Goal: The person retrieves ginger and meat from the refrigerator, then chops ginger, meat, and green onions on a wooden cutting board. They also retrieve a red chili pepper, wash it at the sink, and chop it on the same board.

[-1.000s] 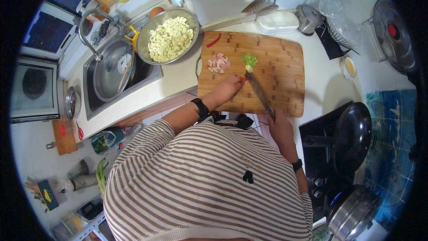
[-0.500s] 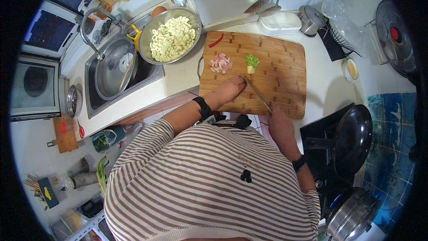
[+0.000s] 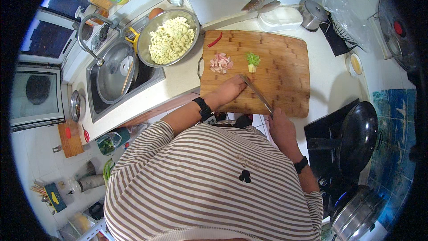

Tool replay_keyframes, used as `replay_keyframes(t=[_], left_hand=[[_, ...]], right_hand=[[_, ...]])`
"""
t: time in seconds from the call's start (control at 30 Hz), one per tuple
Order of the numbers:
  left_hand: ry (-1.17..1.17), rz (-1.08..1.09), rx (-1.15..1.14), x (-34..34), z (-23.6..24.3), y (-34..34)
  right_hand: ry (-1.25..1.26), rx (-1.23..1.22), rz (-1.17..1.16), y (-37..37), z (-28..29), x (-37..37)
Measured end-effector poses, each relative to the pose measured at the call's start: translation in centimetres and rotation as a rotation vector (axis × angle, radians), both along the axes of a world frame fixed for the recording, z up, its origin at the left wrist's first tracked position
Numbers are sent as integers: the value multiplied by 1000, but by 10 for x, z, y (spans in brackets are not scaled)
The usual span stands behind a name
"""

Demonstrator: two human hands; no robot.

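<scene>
My right hand (image 3: 282,127) is closed round the handle of a kitchen knife (image 3: 257,93), whose blade slants up and left over the near part of a wooden cutting board (image 3: 285,71). By the blade's far end, my left hand (image 3: 231,89) rests on the board with its fingers curled; whatever lies under the fingertips is hidden. Just beyond it are chopped pink meat pieces (image 3: 221,63) in a small heap. Chopped green pieces (image 3: 253,58) lie to the right, with a pale yellow bit (image 3: 252,68) at their near side. A red chili (image 3: 215,39) lies near the board's far left corner.
Left of the board stands a metal bowl (image 3: 195,44) of pale crumbly pieces, beside a sink (image 3: 154,80) with another basin in it. A black wok (image 3: 359,136) sits on the stove at right, near a steel pot (image 3: 359,216). A white container (image 3: 281,20) stands behind the board.
The view has shifted slightly. Both hands and the knife stay in nearly the same place on the board, and the chopped heaps look unchanged.
</scene>
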State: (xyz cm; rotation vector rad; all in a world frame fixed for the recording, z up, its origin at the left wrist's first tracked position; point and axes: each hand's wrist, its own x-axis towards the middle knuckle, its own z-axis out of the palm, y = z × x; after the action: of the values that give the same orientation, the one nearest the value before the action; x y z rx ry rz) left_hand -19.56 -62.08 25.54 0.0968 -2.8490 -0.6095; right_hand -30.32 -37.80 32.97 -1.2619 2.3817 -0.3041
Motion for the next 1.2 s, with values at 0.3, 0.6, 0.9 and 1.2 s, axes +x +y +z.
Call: replay_keyframes(t=[0.3,0.6,0.9,1.2], left_hand=[[-116,-93,-135,6,-4,-7],[-2,-31,-54,7,-3,-2],[-146,-93,-110,12,2,-5],[-161,-23,-66,-1,-5,-2]], right_hand=[[-139,-46,-86,-26,-30,-2],[-31,27,-27,-1,-3,0],[-97,-97,-95,-31,-27,0],[-65,-63,-109,-10,-3,4]])
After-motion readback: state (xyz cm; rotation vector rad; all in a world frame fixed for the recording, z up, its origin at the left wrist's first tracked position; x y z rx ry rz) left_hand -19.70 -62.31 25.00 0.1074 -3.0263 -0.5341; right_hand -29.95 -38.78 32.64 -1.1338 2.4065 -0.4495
